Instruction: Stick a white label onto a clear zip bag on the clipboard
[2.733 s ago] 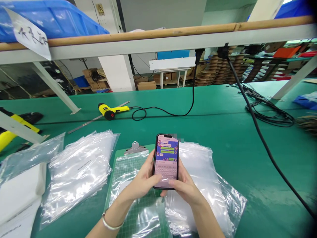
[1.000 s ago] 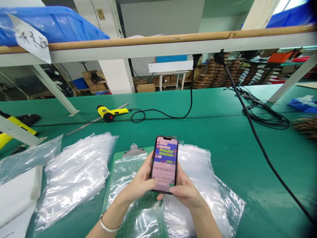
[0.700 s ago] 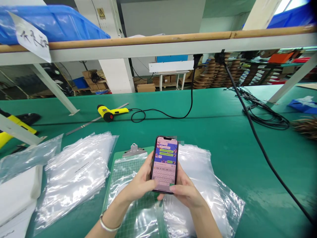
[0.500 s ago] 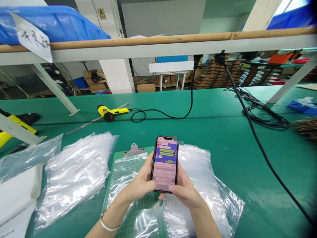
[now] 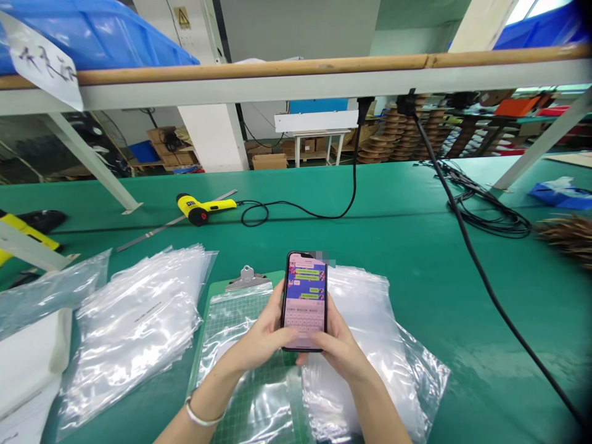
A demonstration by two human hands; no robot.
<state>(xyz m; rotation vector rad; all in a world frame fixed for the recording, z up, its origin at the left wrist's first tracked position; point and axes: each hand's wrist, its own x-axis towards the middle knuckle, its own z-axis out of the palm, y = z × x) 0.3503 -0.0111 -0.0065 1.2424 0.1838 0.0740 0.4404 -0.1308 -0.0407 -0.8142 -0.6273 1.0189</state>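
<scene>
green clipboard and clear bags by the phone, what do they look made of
The green clipboard looks like smooth plastic or coated board, hard to tell which; its clip has a bright metal shine. The clear bags look like thin, glossy plastic film, judging by their soft creases and sharp glare.

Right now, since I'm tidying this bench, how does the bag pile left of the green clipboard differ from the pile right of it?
The left pile of clear plastic bags shows a line of dark print on its top bag; the right pile shows none that I can see. The left pile lies fully in view, while the right pile runs under the right hand holding the phone. Both are glossy plastic lying on the green bench mat.
</scene>
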